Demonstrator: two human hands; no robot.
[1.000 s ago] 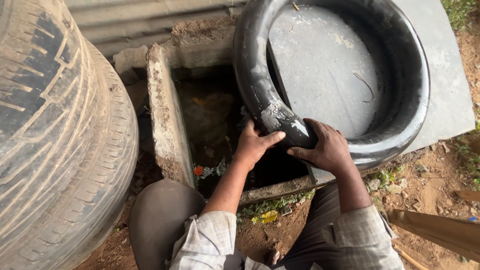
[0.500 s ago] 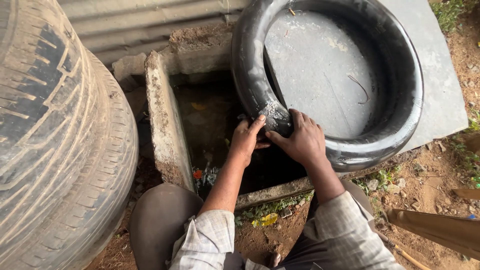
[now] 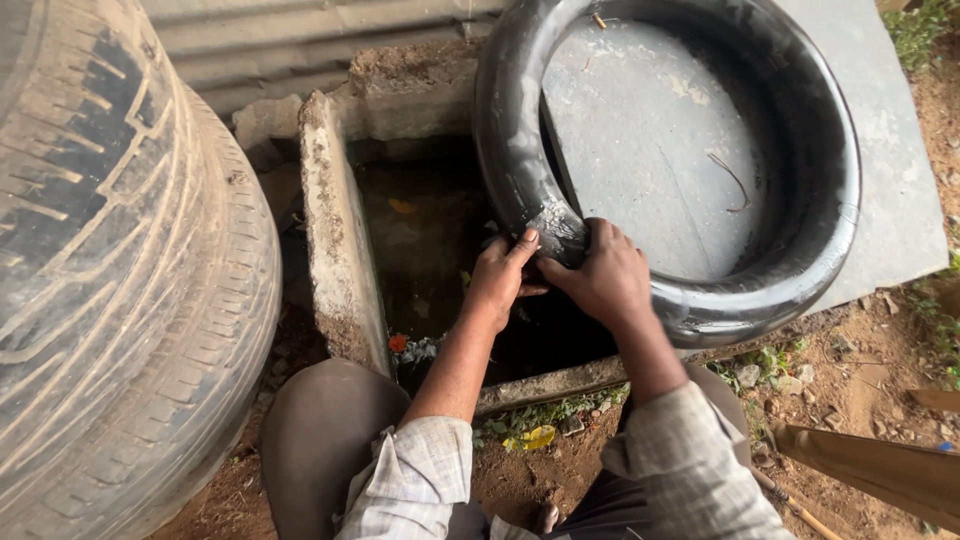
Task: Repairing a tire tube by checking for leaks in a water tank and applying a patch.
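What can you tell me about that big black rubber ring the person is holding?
The black rubber tube looks like an inflated tyre inner tube: a fat, smooth, glossy ring, wet in patches, with a pale scuffed spot near the hands. It lies tilted, mostly on a grey stone slab, its left part hanging over a concrete water trough. The left hand and right hand grip its lower left curve side by side. Bits of straw cling to its top.

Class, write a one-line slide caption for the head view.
Both hands, left hand and right hand, grip a black inner tube over a concrete water trough.
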